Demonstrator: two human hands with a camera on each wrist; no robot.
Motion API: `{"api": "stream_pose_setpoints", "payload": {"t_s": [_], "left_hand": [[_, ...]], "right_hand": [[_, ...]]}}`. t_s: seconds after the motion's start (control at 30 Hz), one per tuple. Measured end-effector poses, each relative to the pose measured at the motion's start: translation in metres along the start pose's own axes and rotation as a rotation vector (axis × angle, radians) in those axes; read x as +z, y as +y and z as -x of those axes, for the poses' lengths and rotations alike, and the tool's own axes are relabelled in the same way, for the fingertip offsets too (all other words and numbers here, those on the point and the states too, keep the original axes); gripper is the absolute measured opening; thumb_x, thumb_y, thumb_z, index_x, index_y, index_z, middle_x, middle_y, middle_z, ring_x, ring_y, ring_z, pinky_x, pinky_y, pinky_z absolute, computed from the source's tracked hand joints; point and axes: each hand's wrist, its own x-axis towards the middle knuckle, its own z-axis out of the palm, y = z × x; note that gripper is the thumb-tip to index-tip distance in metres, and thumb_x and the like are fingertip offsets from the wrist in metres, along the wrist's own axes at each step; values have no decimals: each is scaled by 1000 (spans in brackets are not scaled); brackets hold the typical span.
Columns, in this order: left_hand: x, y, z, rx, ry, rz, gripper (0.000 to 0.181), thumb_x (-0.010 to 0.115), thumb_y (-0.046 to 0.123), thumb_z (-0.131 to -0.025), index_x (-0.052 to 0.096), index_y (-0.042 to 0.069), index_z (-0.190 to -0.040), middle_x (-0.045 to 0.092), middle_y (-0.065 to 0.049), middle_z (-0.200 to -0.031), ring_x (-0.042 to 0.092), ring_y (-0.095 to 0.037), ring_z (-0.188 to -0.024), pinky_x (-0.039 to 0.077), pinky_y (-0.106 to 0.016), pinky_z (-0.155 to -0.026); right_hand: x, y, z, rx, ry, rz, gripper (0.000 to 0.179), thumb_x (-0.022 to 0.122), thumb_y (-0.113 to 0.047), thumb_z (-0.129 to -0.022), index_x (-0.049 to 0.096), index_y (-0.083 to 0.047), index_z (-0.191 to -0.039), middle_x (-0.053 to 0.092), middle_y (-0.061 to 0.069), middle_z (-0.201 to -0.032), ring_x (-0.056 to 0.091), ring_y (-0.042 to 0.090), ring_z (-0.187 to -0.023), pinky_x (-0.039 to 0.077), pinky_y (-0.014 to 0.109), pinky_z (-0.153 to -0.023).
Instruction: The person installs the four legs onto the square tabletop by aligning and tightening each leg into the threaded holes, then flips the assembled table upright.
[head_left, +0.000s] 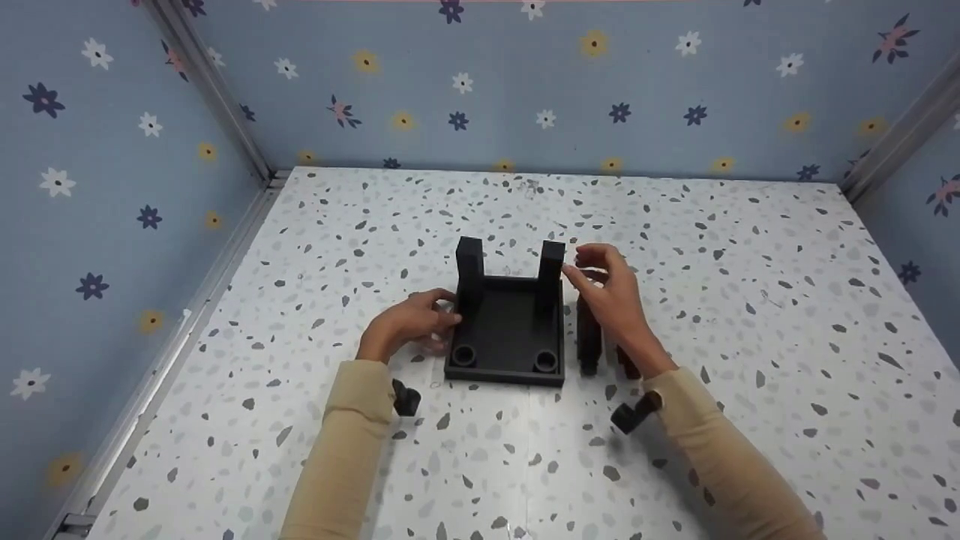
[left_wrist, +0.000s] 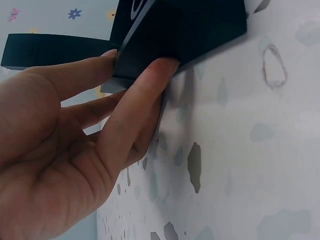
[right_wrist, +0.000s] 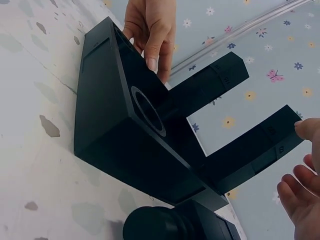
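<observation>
A black square tray-like base (head_left: 502, 330) lies on the table with its raised rim upward. Two square black legs stand upright at its far corners, a left leg (head_left: 470, 270) and a right leg (head_left: 551, 274). Round sockets show at the near corners, one being the left socket (head_left: 464, 355). My left hand (head_left: 409, 319) holds the base's left edge between thumb and fingers. With one fingertip, my right hand (head_left: 611, 292) touches the top of the right leg (right_wrist: 255, 142); its other fingers are loosely bent and hold nothing.
A loose black leg (head_left: 589, 337) lies just right of the base, and another dark piece (head_left: 628, 361) is partly hidden under the right wrist. Flower-patterned walls (head_left: 525, 90) enclose the speckled white table (head_left: 337, 247).
</observation>
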Motion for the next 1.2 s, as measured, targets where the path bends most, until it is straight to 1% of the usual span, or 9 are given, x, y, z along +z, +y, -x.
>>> {"api": "stream_pose_setpoints", "payload": {"t_s": [0.13, 0.33, 0.47, 0.67, 0.73, 0.83, 0.93, 1.03, 1.2], "left_hand": [[0, 0, 0, -5, -2, -1, 46, 57, 18, -96, 42, 17, -139, 57, -12, -118, 61, -19, -97, 57, -29, -73], [-1, 0, 1, -8, 0, 3, 46, 58, 19, -96, 43, 18, -139, 59, -12, -118, 62, -20, -98, 56, -28, -73], [-1, 1, 1, -3, 1, 7, 45, 57, 18, -96, 43, 18, -139, 61, -13, -116, 62, -21, -98, 56, -29, -72], [0, 0, 1, 2, 4, 8, 46, 58, 18, -96, 43, 17, -139, 59, -12, -115, 62, -19, -95, 55, -28, -72], [0, 0, 1, 9, 2, 15, 46, 58, 17, -95, 43, 16, -139, 58, -12, -114, 62, -19, -94, 56, -28, -73], [0, -2, 0, 24, -1, 26, 46, 59, 17, -95, 43, 15, -139, 56, -13, -113, 62, -20, -93, 57, -30, -74], [0, -3, -1, 35, -3, 26, 47, 58, 17, -95, 42, 14, -139, 56, -13, -112, 62, -21, -93, 58, -31, -74], [0, -3, -2, 37, 0, 16, 47, 59, 17, -95, 43, 15, -139, 56, -13, -112, 62, -21, -94, 57, -30, -73], [0, -2, -1, 37, 4, 1, 47, 58, 17, -95, 43, 15, -139, 57, -13, -113, 62, -21, -94, 57, -31, -74]], "right_hand": [[-3, 0, 2, 19, -12, 22, 38, 67, -7, -88, 52, 10, -119, 56, 30, -116, 58, 34, -107, 48, 44, -96], [-7, -2, 6, 31, -30, 33, 39, 67, -5, -87, 51, 12, -119, 56, 27, -115, 56, 42, -109, 46, 50, -98], [-10, 2, 7, 39, -37, 31, 41, 67, -3, -87, 50, 13, -120, 55, 27, -116, 55, 41, -109, 45, 50, -99], [-15, 32, 4, 44, -25, 39, 42, 68, -6, -87, 50, 8, -122, 55, 26, -118, 54, 42, -110, 46, 49, -99], [-17, 41, 3, 51, -18, 46, 42, 70, -9, -87, 51, 4, -122, 56, 23, -118, 55, 40, -110, 47, 44, -98], [-19, 46, 4, 62, -10, 63, 41, 70, -11, -86, 52, 2, -121, 57, 21, -117, 57, 35, -109, 49, 37, -96], [-23, 47, 6, 72, -8, 68, 42, 71, -13, -86, 53, 1, -121, 57, 21, -117, 58, 30, -107, 50, 35, -94], [-26, 46, 8, 90, -9, 74, 43, 71, -13, -86, 52, 1, -123, 56, 22, -119, 58, 28, -107, 49, 38, -95], [-31, 29, 15, 109, -25, 81, 44, 68, -9, -88, 49, 6, -125, 55, 25, -122, 56, 37, -112, 47, 46, -97]]}}
